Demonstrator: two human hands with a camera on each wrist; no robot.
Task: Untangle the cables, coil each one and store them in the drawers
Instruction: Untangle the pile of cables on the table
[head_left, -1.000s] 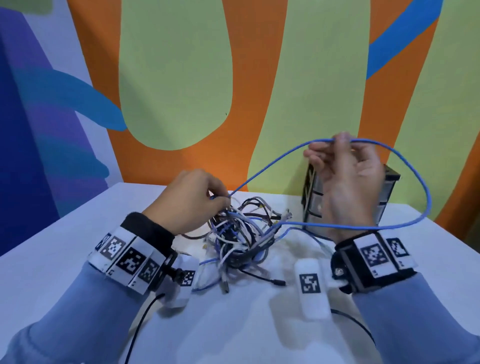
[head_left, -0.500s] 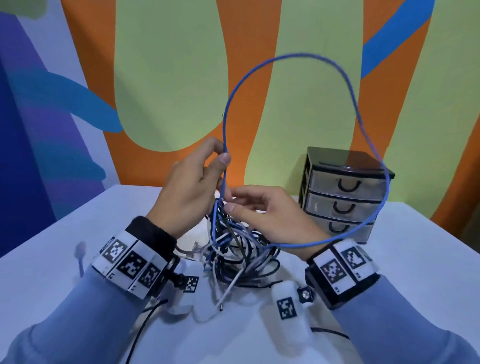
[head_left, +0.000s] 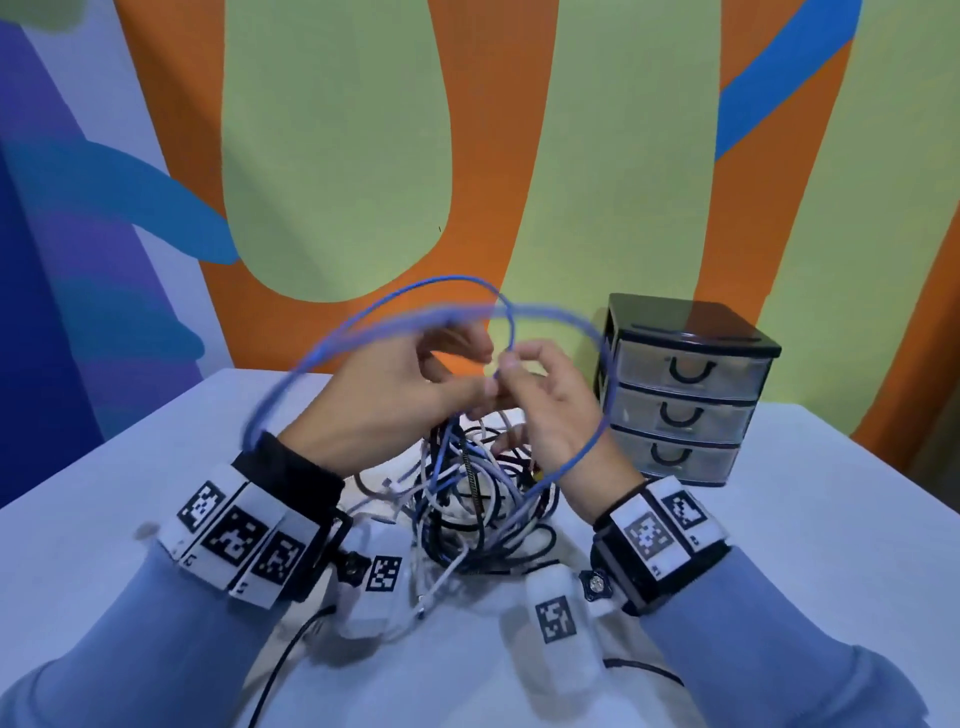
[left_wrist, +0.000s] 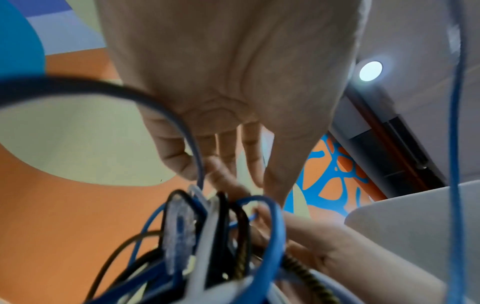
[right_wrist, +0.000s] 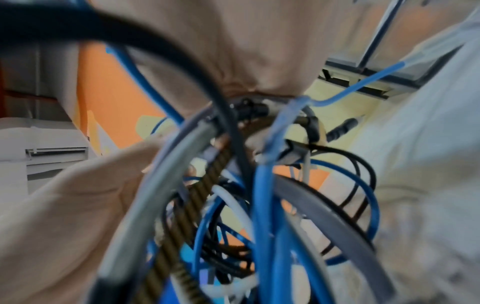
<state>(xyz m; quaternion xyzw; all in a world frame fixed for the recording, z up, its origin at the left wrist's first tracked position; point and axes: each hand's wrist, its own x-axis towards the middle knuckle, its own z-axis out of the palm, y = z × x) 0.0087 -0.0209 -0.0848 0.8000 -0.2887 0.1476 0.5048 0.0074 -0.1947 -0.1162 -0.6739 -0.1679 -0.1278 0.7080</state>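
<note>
A pale surface is carrying everything here. Sitting on it in the middle is a tangled heap of cables, with blue, white, black and braided strands knotting through one another. Toward the far right, close to the painted wall, a small black drawer unit with three clear drawers is standing upright, near the heap but apart from it. A thin black lead is trailing across the near edge.
</note>
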